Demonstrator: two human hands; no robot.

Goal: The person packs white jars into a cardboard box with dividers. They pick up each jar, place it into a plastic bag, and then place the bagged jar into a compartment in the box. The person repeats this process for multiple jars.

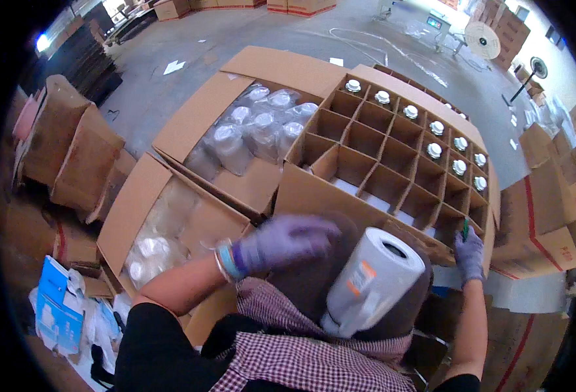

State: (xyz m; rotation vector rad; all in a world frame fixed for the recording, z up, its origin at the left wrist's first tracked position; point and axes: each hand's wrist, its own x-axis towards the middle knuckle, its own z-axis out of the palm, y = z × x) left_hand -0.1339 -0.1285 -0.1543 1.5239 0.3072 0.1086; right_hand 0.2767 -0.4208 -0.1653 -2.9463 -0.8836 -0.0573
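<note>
My left hand (285,242), in a pale purple glove, hangs over my lap, its fingers stretched out and slightly blurred, with nothing seen in it. At the near right corner of the divided carton (366,140), my right hand (470,256), also gloved, is closed around a small green object (465,228) whose kind I cannot make out. White-capped bottles (434,151) stand in several far and right cells; other cells hold none. On my lap rests a roll of clear plastic bags or film (374,277) with an orange label, tilted up to the right.
Left of the divided carton, an open carton (252,183) holds bottles wrapped in clear plastic (229,140). A nearer open carton (128,225) holds more wrapped ones. Cardboard boxes (536,215) stack at the right, folded cardboard (72,140) at the left. A pedestal fan (482,40) stands far off.
</note>
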